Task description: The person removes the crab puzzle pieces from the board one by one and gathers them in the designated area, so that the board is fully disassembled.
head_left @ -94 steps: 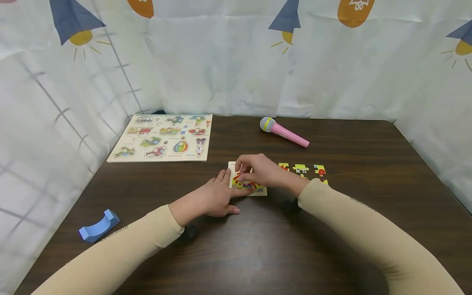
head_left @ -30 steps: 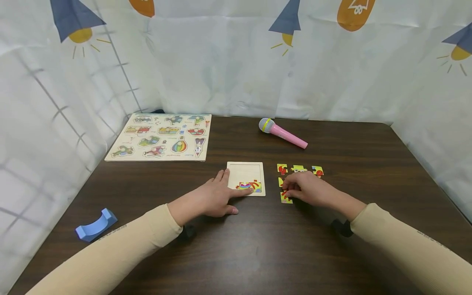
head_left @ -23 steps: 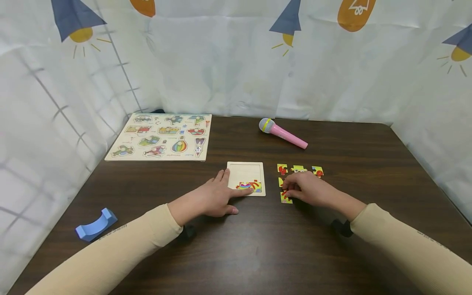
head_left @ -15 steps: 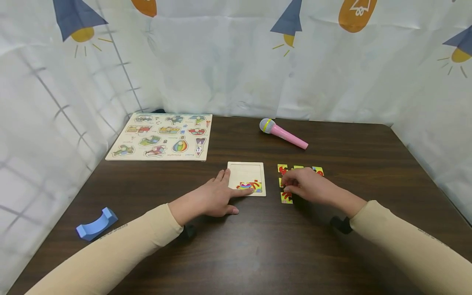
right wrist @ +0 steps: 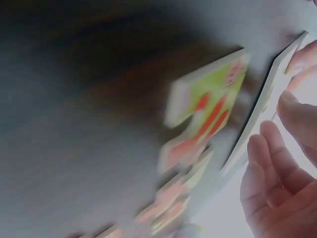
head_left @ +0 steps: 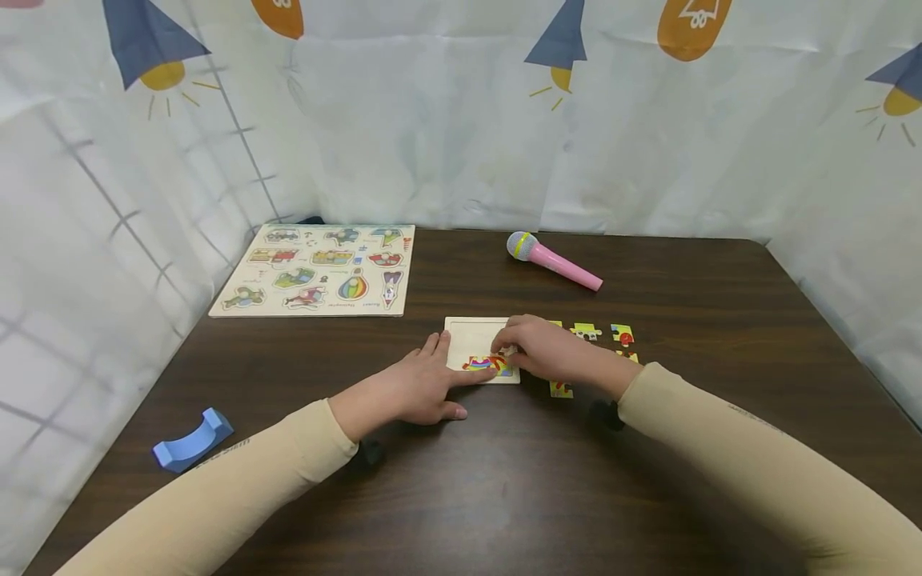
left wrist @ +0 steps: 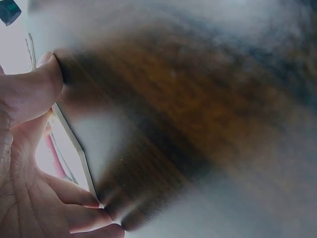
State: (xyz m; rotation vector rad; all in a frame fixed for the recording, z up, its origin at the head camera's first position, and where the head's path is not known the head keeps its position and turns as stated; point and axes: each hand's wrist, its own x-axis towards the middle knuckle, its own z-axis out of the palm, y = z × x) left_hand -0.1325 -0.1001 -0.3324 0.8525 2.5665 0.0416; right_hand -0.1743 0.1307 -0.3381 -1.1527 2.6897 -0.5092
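Observation:
In the head view my left hand (head_left: 425, 384) lies flat with spread fingers on the left side and near edge of a small wooden puzzle tray (head_left: 468, 334). Its index finger rests across joined puzzle pieces (head_left: 479, 364), yellow with red and rainbow print, along the tray's near side. Over the tray's right edge, my right hand (head_left: 543, 348) pinches a small puzzle piece between thumb and fingers; the fingers hide most of it. To the right lie loose puzzle pieces (head_left: 587, 331), some partly covered by that hand. One yellow-and-red piece (right wrist: 210, 106) is large in the right wrist view.
A pink toy microphone (head_left: 565, 267) lies behind the loose pieces. At the back left is a wooden vehicle puzzle board (head_left: 238, 280). A blue arched block (head_left: 193, 442) sits near the left forearm. White printed curtains (head_left: 446, 144) stand behind the dark table (head_left: 490, 488).
My right hand has moved left from the loose pieces to the tray, with a puzzle piece from among them. The left hand stays on the tray.

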